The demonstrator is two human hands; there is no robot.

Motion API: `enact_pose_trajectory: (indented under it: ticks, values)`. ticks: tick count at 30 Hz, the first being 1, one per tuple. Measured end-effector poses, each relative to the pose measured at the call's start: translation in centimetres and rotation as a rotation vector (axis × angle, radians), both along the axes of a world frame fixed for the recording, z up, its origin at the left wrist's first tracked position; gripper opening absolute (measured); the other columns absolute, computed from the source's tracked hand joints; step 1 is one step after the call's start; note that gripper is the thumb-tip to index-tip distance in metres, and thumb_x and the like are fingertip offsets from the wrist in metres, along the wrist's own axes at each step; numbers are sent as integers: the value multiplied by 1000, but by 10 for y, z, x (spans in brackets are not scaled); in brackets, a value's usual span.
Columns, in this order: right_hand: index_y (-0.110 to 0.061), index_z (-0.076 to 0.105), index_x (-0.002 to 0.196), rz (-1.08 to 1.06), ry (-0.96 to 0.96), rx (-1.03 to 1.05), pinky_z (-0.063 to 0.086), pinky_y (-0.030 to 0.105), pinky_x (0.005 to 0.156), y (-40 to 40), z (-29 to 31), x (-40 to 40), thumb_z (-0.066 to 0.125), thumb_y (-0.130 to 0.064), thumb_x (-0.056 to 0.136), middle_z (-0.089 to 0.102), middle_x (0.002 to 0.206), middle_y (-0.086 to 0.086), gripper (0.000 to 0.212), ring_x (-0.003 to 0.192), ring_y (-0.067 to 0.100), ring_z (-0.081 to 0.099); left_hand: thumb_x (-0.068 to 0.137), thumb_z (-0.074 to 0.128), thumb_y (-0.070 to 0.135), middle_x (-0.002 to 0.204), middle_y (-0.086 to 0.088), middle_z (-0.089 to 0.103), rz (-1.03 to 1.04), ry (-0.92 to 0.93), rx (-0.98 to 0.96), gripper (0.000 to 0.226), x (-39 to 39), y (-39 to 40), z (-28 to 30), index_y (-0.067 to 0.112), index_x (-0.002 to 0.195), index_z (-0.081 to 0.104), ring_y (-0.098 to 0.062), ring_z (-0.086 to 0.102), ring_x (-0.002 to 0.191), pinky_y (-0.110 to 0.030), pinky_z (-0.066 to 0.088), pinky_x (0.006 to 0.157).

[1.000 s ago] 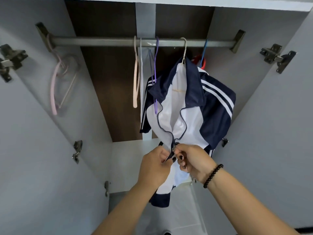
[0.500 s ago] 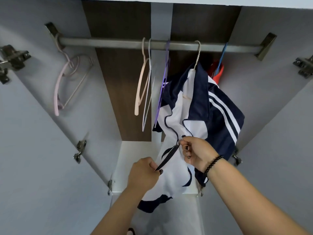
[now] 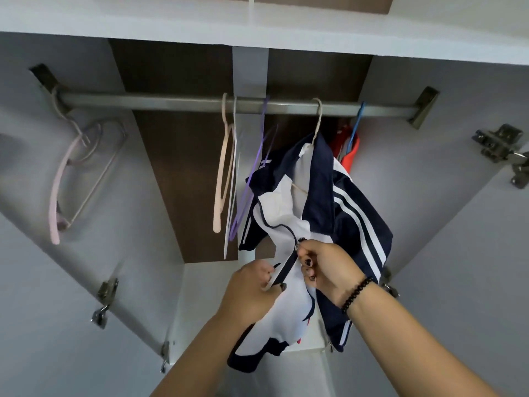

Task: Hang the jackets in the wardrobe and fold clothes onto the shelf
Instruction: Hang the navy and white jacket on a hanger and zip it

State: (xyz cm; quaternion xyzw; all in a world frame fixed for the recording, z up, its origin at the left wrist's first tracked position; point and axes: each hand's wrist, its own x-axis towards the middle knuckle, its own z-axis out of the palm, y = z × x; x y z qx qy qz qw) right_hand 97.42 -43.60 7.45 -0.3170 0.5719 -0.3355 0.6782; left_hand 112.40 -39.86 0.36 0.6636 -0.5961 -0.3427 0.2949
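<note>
fingers on the zipper

fingers (image 3: 307, 263) of the right hand (image 3: 329, 270) pinch what looks like the zipper pull; the left hand (image 3: 252, 293) grips the zipper's lower end. the navy-and-white jacket (image 3: 323, 202) hangs from a hanger (image 3: 317, 121) on the wardrobe rail (image 3: 171, 101).

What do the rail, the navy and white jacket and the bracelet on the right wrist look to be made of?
Rail: likely metal, dull grey brushed sheen.
Jacket: thin synthetic sportswear fabric by its smooth drape and slight gloss; the exact fibre is unclear.
Bracelet: small dark round beads, glossy; stone, wood or plastic cannot be told.
</note>
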Motion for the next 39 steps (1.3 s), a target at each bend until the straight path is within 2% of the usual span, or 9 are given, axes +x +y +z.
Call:
enact_pose_trajectory:
  ticks: [5,9,14,19,23,29,33,35,39]
  values:
    - [-15,48,51,5,46,-2,25,17,38,2,-3,6,50,0,82,38,47,-1,35,39,9,28,82,70,13,83,10,66,-77,108,-203,15,-11,-27,23,21,93,65,3,60,78,-8,47,69]
    - [-19,51,39,-82,55,22,23,18,39,-3,-12,9,50,-3,84,38,45,-2,48,39,9,27,85,67,14,82,12,65,-159,9,-140,10,-4,-34,14,22,86,62,-6,63,79,-23,54,77]
    - [-16,52,50,-158,-1,95,21,18,41,-9,-24,21,49,-8,88,38,45,-5,39,38,8,28,85,64,14,87,10,66,-179,-140,-79,9,10,-44,8,21,90,64,-12,64,86,-32,55,80]
    - [-15,47,55,-201,-57,117,20,17,40,-17,-28,30,45,-9,90,36,45,-6,35,37,8,27,83,66,19,84,8,67,-173,-282,21,8,25,-54,6,24,80,60,-15,64,84,-33,56,77]
    - [-16,46,57,-296,-106,107,21,16,34,-24,-25,32,45,-6,89,35,45,-6,34,33,7,27,83,67,22,72,5,56,-206,-460,153,24,40,-59,-2,24,67,49,-19,59,74,-24,45,61]
    - [-15,46,54,-157,-41,-57,24,18,40,-26,-11,30,49,-1,82,36,48,-2,31,41,11,29,85,69,19,95,1,61,-262,-495,353,13,57,-53,-21,18,91,57,-16,61,87,-23,45,68]
    - [-15,54,46,-7,40,-215,29,18,41,-16,-4,38,50,-1,83,40,49,1,39,43,13,33,83,69,36,89,5,66,-266,-160,72,21,36,-49,-5,18,89,61,-13,64,84,-31,54,74]
    - [-14,57,47,44,79,-291,29,19,41,-10,-1,42,48,-1,85,41,45,1,42,42,14,34,82,68,35,74,7,67,-200,-31,-91,16,27,-49,4,20,77,62,-7,62,70,-32,53,65]
    - [-11,59,49,8,121,-372,30,19,41,-4,4,43,47,1,85,41,45,2,39,41,13,35,86,67,30,46,10,46,-92,-90,-235,49,23,-47,5,28,49,36,-11,38,42,-22,23,45]
